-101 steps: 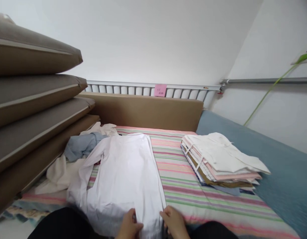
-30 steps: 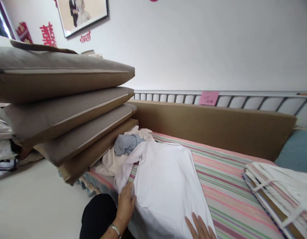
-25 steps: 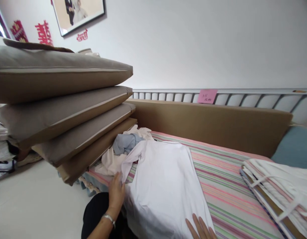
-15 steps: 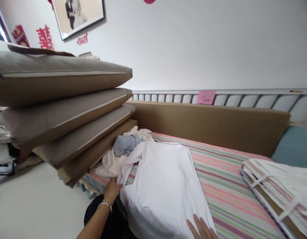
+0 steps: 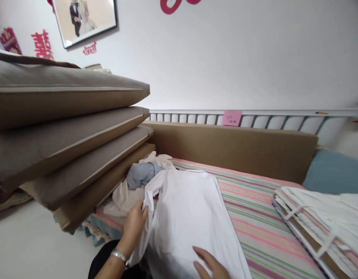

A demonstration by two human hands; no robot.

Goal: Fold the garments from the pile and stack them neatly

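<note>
A white long-sleeved shirt point(image 5: 190, 209) lies spread over the striped bed sheet point(image 5: 242, 201). My left hand point(image 5: 136, 221), with a silver bracelet at the wrist, pinches the shirt's left sleeve and lifts it a little off the bed. The cuff end hangs down below the hand. At the bottom of the view my right hand point(image 5: 210, 265) is over the lower part of the shirt, fingers apart and holding nothing; whether it touches the cloth I cannot tell. Beyond the left sleeve lies a crumpled heap with a light blue cloth point(image 5: 142, 174) and a cream cloth point(image 5: 123, 199).
Thick grey-brown cushions point(image 5: 74, 135) are stacked at the left. A long brown cushion point(image 5: 231, 149) stands against the white railing point(image 5: 271, 121), which bears a pink note point(image 5: 232, 117). Folded white garments point(image 5: 321, 221) and a blue-green pillow point(image 5: 335, 170) lie at the right.
My left hand has raised the sleeve and moved slightly right with it. My right hand has shifted left, from the shirt's right edge toward its middle. The view has turned slightly.
</note>
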